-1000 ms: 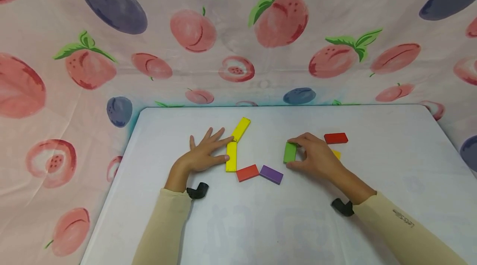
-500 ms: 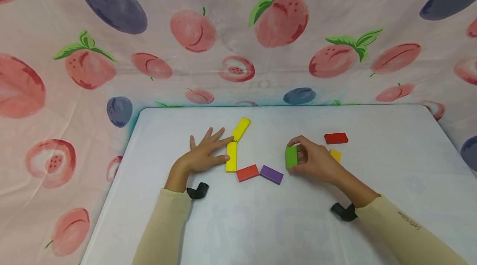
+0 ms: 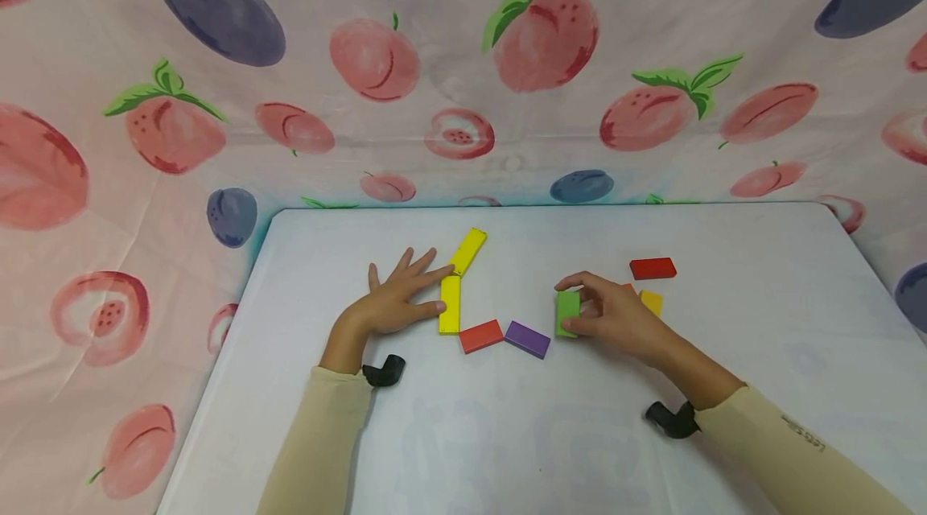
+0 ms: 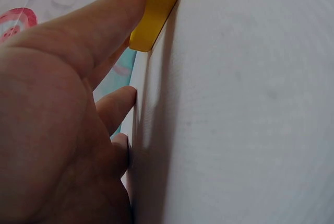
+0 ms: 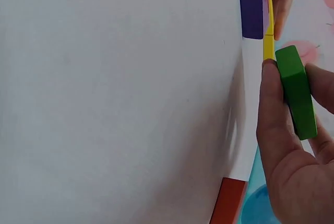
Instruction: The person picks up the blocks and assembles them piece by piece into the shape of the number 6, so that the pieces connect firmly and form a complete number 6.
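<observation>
My right hand point(image 3: 615, 314) pinches a green block point(image 3: 567, 310) between thumb and fingers, right of the purple block point(image 3: 527, 339). Seen from the right wrist, the green block point(image 5: 296, 92) is tilted and held above the white tabletop. My left hand point(image 3: 394, 302) lies with fingers spread, its thumb and index finger touching two yellow blocks point(image 3: 450, 306) placed end to end, the far one angled to the right. In the left wrist view, the thumb presses the side of one yellow block point(image 4: 159, 10). A red block point(image 3: 481, 335) lies between the near yellow block and the purple one.
Beyond my right hand are a darker red block point(image 3: 653, 269), an amber-yellow block point(image 3: 651, 302) and an orange-red block point(image 3: 629, 288) mostly hidden by the hand. A fruit-patterned cloth point(image 3: 463, 72) hangs behind the white table point(image 3: 507, 434).
My right hand has drawn the green block slightly toward me and to the right, uncovering part of the orange-red block and more of the amber-yellow one. The left hand stays put.
</observation>
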`<move>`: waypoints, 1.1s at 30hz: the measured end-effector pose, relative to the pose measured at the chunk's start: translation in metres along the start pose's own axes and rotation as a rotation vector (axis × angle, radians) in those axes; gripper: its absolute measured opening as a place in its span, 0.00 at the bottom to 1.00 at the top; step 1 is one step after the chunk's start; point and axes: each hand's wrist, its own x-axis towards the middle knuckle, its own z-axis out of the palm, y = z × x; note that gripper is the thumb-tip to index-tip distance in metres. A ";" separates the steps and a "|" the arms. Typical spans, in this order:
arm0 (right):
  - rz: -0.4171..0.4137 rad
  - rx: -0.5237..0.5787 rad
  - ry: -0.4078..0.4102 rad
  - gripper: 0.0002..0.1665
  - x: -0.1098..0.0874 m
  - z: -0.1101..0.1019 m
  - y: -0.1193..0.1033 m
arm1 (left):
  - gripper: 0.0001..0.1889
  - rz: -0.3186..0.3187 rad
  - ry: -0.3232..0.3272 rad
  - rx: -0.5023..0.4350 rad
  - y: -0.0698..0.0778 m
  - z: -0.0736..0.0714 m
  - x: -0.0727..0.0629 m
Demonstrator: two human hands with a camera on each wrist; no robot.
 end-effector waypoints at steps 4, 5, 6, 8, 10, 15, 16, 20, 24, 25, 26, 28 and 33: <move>0.024 0.016 -0.017 0.25 -0.002 0.000 -0.001 | 0.35 -0.001 -0.001 0.001 0.000 0.000 0.000; 0.032 0.021 -0.022 0.24 -0.002 0.000 -0.001 | 0.35 -0.001 -0.001 0.001 0.000 0.000 0.000; 0.042 0.028 -0.028 0.23 -0.002 0.000 -0.001 | 0.35 -0.001 -0.001 0.001 0.000 0.001 0.000; 0.052 0.045 -0.041 0.22 -0.003 0.000 0.000 | 0.35 -0.002 -0.001 0.000 -0.001 0.001 0.000; 0.065 0.069 -0.056 0.22 -0.003 0.001 0.002 | 0.35 -0.001 0.000 0.000 -0.001 0.001 0.000; 0.098 0.123 -0.089 0.22 -0.004 0.001 0.004 | 0.35 0.003 0.003 -0.002 -0.001 0.002 0.000; 0.102 0.134 -0.095 0.22 -0.005 0.001 0.005 | 0.35 0.003 0.003 -0.003 0.000 0.001 0.000; 0.113 0.163 -0.117 0.22 -0.007 0.002 0.007 | 0.35 0.003 0.002 -0.005 0.000 0.001 0.000; 0.133 0.182 -0.131 0.23 -0.009 0.004 0.009 | 0.35 0.002 0.001 -0.003 0.000 0.001 0.000; 0.140 0.190 -0.131 0.23 -0.010 0.005 0.010 | 0.35 0.004 0.002 -0.003 -0.001 0.001 0.000; 0.145 0.193 -0.132 0.23 -0.010 0.005 0.010 | 0.35 0.001 0.000 -0.003 -0.001 0.001 0.000; 0.146 0.201 -0.137 0.22 -0.011 0.007 0.010 | 0.35 0.004 0.001 -0.003 -0.002 0.001 0.001; 0.146 0.209 -0.153 0.20 -0.012 0.008 0.010 | 0.35 0.005 0.002 -0.009 -0.002 0.001 0.001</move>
